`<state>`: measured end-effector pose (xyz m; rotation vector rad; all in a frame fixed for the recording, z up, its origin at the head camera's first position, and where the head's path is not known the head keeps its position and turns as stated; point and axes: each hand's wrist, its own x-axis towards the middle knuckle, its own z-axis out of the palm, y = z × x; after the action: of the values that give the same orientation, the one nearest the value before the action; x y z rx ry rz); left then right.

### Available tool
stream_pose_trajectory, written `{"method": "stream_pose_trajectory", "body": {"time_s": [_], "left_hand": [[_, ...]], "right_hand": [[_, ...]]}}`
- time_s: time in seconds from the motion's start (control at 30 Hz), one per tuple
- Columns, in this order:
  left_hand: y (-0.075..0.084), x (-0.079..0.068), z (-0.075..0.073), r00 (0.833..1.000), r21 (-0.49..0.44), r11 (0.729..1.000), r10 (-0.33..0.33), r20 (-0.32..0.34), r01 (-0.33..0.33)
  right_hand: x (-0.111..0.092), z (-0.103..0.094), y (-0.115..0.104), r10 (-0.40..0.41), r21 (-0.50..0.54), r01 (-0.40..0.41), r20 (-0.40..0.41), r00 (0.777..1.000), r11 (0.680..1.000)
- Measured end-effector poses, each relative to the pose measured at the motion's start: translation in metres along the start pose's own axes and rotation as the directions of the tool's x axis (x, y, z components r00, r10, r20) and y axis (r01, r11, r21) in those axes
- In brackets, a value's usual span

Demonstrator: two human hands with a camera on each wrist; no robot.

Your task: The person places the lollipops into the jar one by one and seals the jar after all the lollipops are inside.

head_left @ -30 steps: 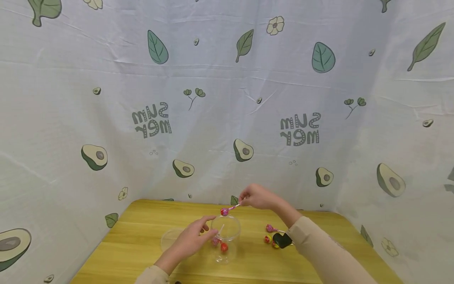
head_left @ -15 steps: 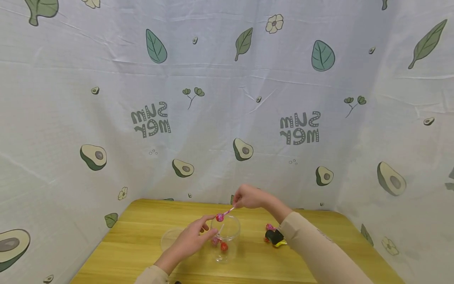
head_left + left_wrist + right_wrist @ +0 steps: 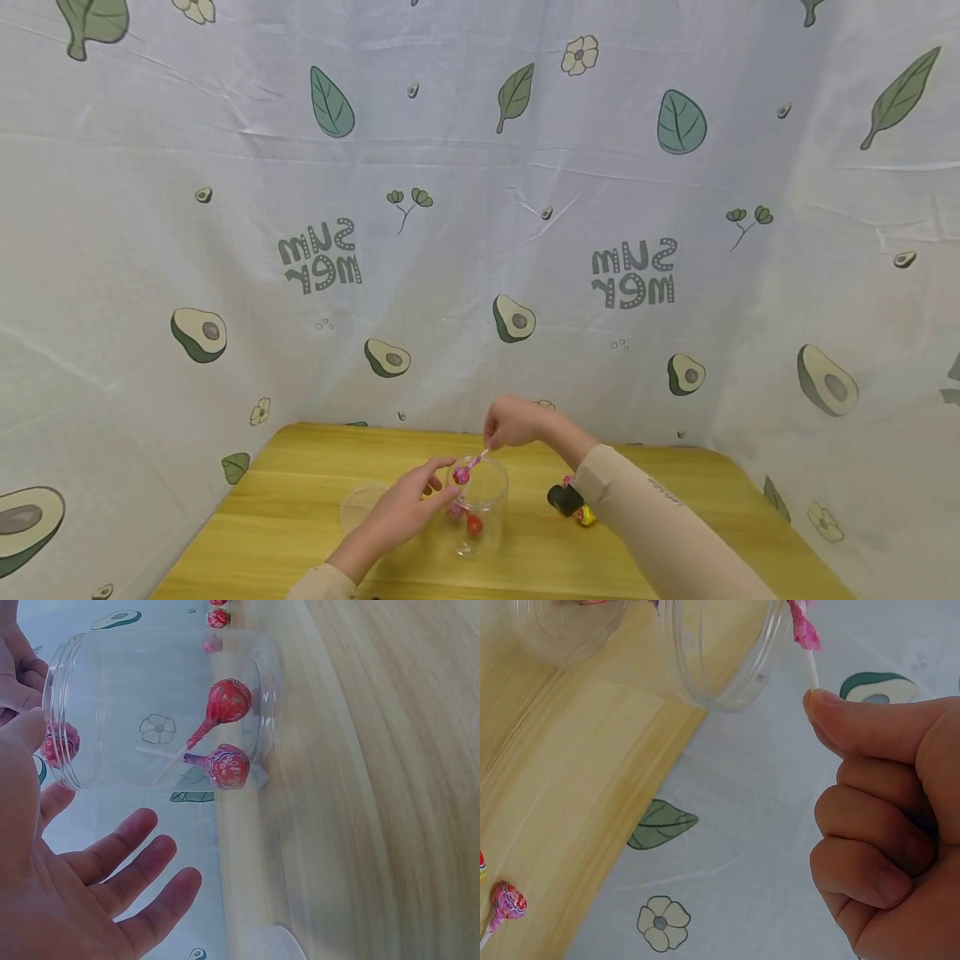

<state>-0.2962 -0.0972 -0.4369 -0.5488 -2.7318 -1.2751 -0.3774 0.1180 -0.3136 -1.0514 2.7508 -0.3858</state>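
My right hand [image 3: 513, 422] pinches the white stick of a pink-wrapped lollipop [image 3: 461, 475] between thumb and forefinger. The candy end points down at the mouth of a clear plastic jar [image 3: 491, 500]. In the right wrist view, the other fingers [image 3: 862, 840] are curled into the palm. Beside the jar's rim is my left hand [image 3: 405, 500], its thumb and index finger at the rim and the remaining fingers loosely extended. Through the jar wall in the left wrist view, a red lollipop [image 3: 229, 701] and a purple-pink lollipop [image 3: 227, 766] lie near the bottom.
A clear round lid [image 3: 360, 504] lies on the wooden table [image 3: 300, 517], left of the jar. To the right are more lollipops [image 3: 586, 516], partly hidden by a black object [image 3: 565, 500] near the right sleeve. A printed cloth [image 3: 450, 250] hangs behind the table.
My right hand has moved left and slightly down, bringing the lollipop from above the jar's far rim to its mouth. My left hand has stayed by the rim.
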Motion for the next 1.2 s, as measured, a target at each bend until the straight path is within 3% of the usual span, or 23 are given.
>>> {"method": "stream_pose_trajectory", "body": {"time_s": [0.6, 1.2], "left_hand": [[-0.002, -0.001, 0.0, 1.0, -0.019, 1.0, -0.016, 0.007, 0.016], [0.0, -0.001, 0.001, 1.0, -0.035, 0.999, 0.005, 0.014, -0.004]], "right_hand": [[0.011, 0.015, -0.012, -0.031, -0.131, 0.041, 0.074, 0.997, 0.991], [0.01, 0.024, -0.025, 0.051, -0.167, -0.027, 0.139, 0.989, 0.986]]}}
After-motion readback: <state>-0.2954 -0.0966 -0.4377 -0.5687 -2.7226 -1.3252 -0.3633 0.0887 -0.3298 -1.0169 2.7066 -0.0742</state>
